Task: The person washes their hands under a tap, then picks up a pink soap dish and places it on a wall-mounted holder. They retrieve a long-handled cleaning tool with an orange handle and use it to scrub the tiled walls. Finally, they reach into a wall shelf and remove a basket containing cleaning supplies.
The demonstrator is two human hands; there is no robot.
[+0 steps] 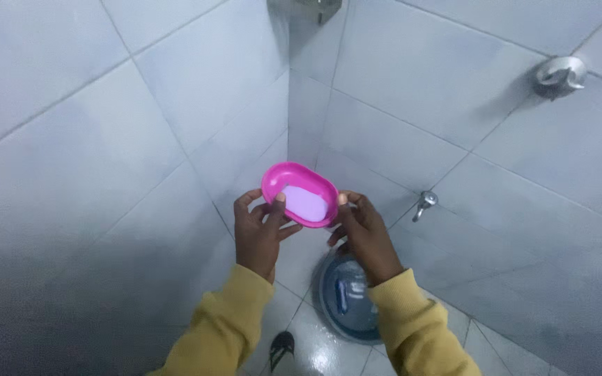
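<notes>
A pink oval soap dish point(281, 177) is held up in front of a tiled corner, and a pale lilac bar of soap point(306, 204) lies inside it. My left hand point(258, 230) grips the dish's near left rim with the thumb over the edge. On the right side my right hand point(365, 235) pinches the rim with its fingertips. Both arms wear yellow sleeves.
Grey tiled walls meet in a corner behind the dish. A small metal tap point(424, 203) sticks out of the right wall, with a larger metal fitting point(560, 74) higher up. Below stands a blue bucket point(346, 296) on a wet tiled floor, beside a dark shoe point(281, 346).
</notes>
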